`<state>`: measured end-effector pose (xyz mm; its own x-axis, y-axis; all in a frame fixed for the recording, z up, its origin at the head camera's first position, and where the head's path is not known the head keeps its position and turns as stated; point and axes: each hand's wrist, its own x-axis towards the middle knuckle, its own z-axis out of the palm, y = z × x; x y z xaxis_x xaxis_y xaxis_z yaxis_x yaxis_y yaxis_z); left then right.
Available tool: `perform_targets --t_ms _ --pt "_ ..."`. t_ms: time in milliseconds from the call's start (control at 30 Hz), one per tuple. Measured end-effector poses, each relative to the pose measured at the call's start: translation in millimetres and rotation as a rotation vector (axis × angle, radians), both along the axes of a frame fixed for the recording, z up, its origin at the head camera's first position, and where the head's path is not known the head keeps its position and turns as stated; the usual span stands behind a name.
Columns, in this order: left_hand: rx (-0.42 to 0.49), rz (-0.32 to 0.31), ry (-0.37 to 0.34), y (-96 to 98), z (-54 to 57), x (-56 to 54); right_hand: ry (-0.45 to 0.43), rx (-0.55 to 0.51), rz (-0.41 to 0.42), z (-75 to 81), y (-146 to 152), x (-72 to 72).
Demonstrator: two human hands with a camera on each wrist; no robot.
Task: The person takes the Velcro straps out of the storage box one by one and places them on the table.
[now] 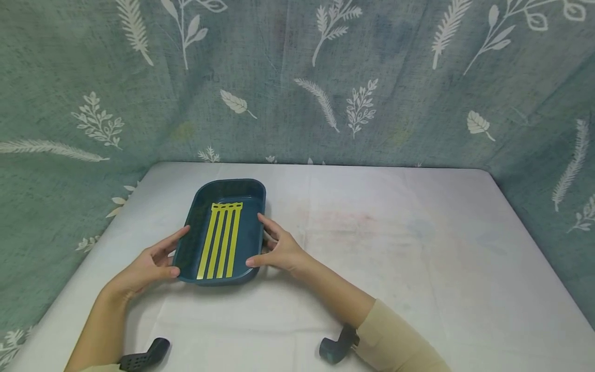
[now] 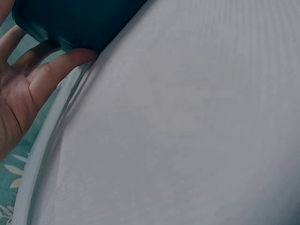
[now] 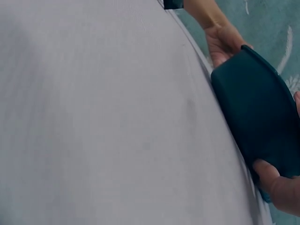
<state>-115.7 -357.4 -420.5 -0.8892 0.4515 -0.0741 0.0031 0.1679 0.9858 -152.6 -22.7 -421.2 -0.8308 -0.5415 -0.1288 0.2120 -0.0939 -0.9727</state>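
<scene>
A dark teal rectangular tray (image 1: 251,227) with rounded corners is held over the left part of the table. Inside it lie several long, flat yellow strips (image 1: 220,240), side by side, with holes along their far ends. My left hand (image 1: 141,271) grips the tray's left side, thumb by the near corner. On the opposite side, my right hand (image 1: 284,251) holds the wall between thumb and fingers. The left wrist view shows the tray's outer wall (image 2: 75,21) against the left thumb. Both hands around the tray (image 3: 258,108) appear in the right wrist view; whether its base touches the table is unclear.
A white cloth covers the table (image 1: 395,258), which stretches far to the right of the tray. Behind it hangs a green-blue curtain (image 1: 269,119) with white leaf prints. Dark devices (image 1: 337,346) sit at both wrists.
</scene>
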Motion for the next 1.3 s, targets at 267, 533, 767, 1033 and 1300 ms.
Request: perform_targets --t_ms 267,533,767,1033,1300 --pt "-0.002 0.014 -0.012 10.4 -0.9 -2.5 -0.004 0.001 -0.001 0.6 11.6 -3.0" --pt "0.036 -0.017 -0.019 14.3 -1.3 -4.9 0.029 0.003 0.011 1.6 18.4 -2.7" --pt "0.048 -0.001 -0.028 21.7 -1.3 -4.5 0.03 0.06 0.003 0.5 24.8 -2.9" --pt "0.056 0.015 -0.058 28.1 -3.4 -3.8 0.027 0.083 -0.011 3.4 36.3 -4.7" --pt "0.051 0.024 -0.057 37.3 -2.9 -2.9 0.012 0.106 -0.033 5.9 45.9 -5.8"
